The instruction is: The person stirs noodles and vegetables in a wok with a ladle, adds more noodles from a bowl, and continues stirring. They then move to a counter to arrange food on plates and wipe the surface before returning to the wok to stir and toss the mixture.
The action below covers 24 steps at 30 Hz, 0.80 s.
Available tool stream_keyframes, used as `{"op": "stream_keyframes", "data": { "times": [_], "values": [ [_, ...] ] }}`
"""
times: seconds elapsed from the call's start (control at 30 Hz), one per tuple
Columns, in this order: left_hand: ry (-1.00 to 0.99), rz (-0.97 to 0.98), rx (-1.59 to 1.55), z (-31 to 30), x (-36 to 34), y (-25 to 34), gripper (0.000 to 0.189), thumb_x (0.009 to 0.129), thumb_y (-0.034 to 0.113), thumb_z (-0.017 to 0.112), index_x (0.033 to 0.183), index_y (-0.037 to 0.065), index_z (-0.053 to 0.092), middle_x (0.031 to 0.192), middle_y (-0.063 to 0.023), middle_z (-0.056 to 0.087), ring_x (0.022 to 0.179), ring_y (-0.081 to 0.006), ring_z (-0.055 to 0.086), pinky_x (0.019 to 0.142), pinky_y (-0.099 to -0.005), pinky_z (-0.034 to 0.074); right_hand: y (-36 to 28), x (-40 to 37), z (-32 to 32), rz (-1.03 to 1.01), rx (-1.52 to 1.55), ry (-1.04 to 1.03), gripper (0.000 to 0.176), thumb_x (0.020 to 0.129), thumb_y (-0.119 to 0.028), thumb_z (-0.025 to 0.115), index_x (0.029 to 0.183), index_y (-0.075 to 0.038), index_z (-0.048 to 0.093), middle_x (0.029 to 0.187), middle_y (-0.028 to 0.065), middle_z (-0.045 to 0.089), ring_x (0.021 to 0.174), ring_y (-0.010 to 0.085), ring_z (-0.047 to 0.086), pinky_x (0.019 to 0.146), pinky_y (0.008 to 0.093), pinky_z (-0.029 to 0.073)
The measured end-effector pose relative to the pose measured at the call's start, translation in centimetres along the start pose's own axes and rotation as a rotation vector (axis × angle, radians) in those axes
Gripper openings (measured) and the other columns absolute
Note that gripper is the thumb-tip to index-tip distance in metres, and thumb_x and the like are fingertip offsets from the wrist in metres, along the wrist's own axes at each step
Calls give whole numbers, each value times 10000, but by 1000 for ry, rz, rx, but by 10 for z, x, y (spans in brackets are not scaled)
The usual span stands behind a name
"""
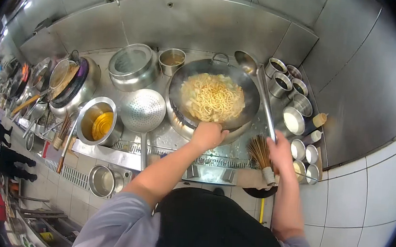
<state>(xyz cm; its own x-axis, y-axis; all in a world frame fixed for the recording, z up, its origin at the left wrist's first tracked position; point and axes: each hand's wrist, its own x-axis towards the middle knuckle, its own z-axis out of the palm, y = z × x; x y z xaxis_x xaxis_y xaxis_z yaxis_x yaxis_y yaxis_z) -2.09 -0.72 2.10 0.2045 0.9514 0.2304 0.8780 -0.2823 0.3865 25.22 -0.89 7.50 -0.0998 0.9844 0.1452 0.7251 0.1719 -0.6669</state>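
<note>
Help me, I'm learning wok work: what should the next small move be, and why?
Probably bring the ladle in to turn the noodles: they lie heaped in the wok with pale vegetables around them, the right hand grips the ladle with the bowl clear of the food, and the left hand is at the wok's near rim.

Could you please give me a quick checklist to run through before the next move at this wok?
1. Right hand holding the ladle: ok, closed around its handle.
2. Left hand at the wok: ok, at the near edge; how firmly it grips, cannot tell.
3. Noodles inside the wok: ok, heaped in the middle.
4. Ladle bowl over the noodles: not ok, it is out by the wok's far right edge.
5. Flame under the wok: cannot tell, hidden from this view.
</note>
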Motion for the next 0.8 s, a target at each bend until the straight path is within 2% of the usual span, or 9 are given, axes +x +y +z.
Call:
{"op": "stream_keyframes", "data": {
  "times": [0.1,0.17,0.27,0.33,0.4,0.47,0.53,0.67,0.8],
  "values": [
    [57,-4,26,3,-5,2,477,899,429,534,677,24,657,674,-188,640,670,-366,633,654,-463,490,-7,68,9,23,25,-87,327,877,-186,587,1145,1,581,784,193,654,549,281,623,535,388,484],
    [75,-17,47,-1,-4,2,477,898,424,537,666,24,653,680,-190,640,675,-369,629,657,-465,486,-25,98,18,190,-27,-192,338,868,-189,591,1139,14,581,785,179,658,544,265,622,537,383,490],
    [58,-51,18,-3,-7,2,470,893,414,550,666,16,653,697,-198,640,688,-375,623,665,-463,479,-13,128,56,144,-70,-321,342,862,-184,587,1133,25,580,769,172,652,534,259,615,535,380,492],
    [66,-57,3,-2,-7,1,456,888,406,560,682,12,661,705,-203,637,711,-382,619,693,-464,474,-12,124,68,87,-46,-511,322,866,-168,556,1138,3,579,722,160,628,496,245,589,528,385,495],
    [72,-58,-10,-2,-7,0,450,885,404,565,687,13,663,701,-202,635,716,-386,615,708,-467,470,-9,110,53,-101,-124,-542,321,861,-183,577,1142,-28,591,797,182,654,627,298,646,628,411,522],
    [85,-66,-26,-1,-7,0,443,882,402,570,693,13,666,697,-201,633,721,-391,612,722,-470,467,-21,102,7,-261,-294,-517,370,841,-188,619,1191,-69,598,958,194,673,865,351,660,779,425,517],
    [44,-85,-53,-4,-7,0,429,871,390,590,676,13,652,686,-201,626,726,-396,604,733,-472,464,-24,104,-29,-273,-351,-514,434,820,-189,652,1238,-93,589,1099,178,651,1044,362,604,889,422,481],
    [116,-55,-57,-1,-10,0,411,859,373,609,654,17,635,680,-199,623,718,-399,600,730,-471,464,-29,127,-46,-285,-376,-423,441,812,-179,656,1243,-110,594,1105,182,649,1021,353,617,884,418,490],
    [129,-46,-37,4,-8,-3,403,852,360,617,634,22,615,684,-192,622,721,-399,597,729,-471,463,-18,159,23,-210,-349,-253,368,828,-188,625,1184,-96,615,1054,191,662,992,371,624,838,428,491]
  ]
}}
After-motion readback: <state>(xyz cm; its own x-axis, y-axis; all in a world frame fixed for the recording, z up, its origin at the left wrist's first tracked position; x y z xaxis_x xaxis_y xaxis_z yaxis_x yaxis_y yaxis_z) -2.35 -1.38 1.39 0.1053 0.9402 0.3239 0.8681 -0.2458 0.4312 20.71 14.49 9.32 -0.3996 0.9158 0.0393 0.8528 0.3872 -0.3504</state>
